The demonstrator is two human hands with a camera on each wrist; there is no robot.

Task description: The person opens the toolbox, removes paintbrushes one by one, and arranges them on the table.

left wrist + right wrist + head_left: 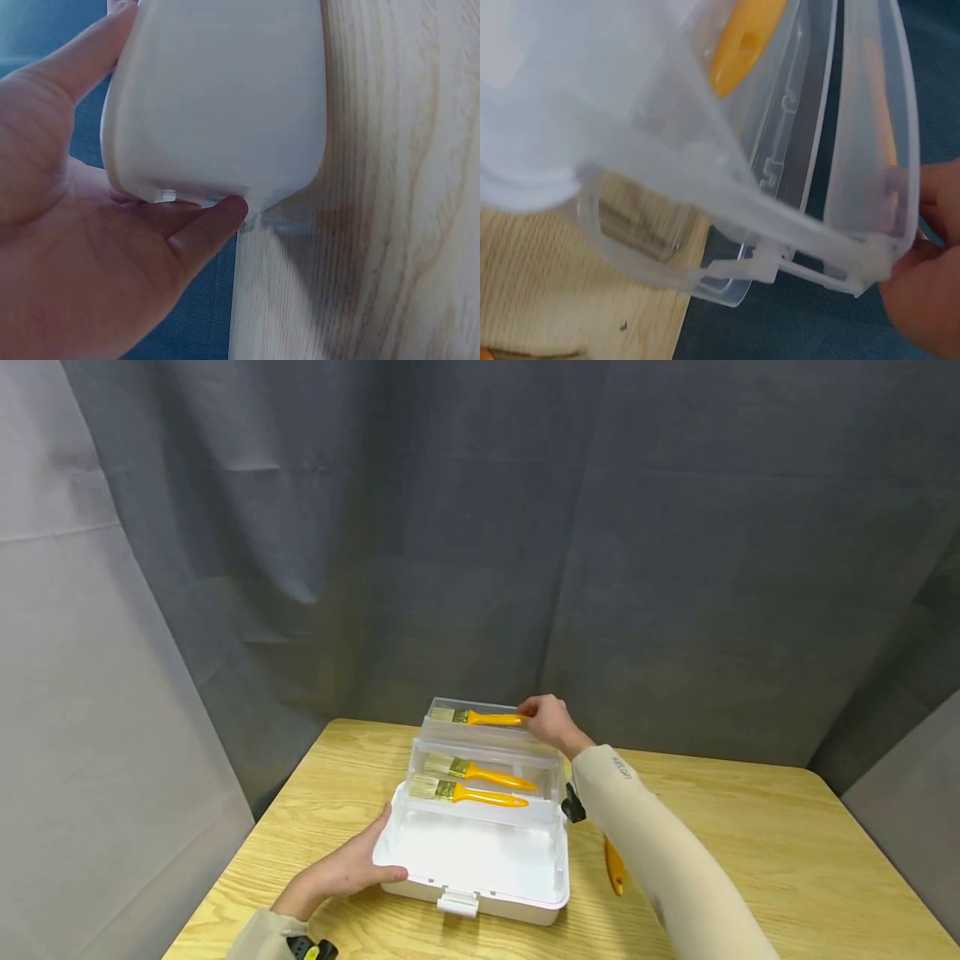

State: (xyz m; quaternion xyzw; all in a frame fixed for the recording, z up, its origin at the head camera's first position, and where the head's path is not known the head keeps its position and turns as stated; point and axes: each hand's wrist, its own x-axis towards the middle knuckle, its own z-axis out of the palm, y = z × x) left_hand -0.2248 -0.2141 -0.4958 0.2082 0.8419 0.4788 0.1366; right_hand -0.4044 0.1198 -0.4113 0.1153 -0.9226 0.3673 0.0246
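Note:
A white plastic storage box [525,910] stands on the table with its tiered translucent trays [551,777] folded up and back. My left hand [352,862] holds the box's front left corner, thumb across the front rim and fingers along the side. At the top tray, my right hand [551,722] pinches the handle end of a paintbrush [491,719] lying there. Below it lie a second paintbrush [495,776] and a third paintbrush [487,797], bristles to the left. In the right wrist view, translucent plastic partly covers my right fingers [937,195].
An orange handle [615,867] lies on the wooden table [750,827] right of the box, partly hidden by my right sleeve. Behind the table's back edge hangs a dark grey curtain [465,543]. A white latch [457,902] sticks out from the box front.

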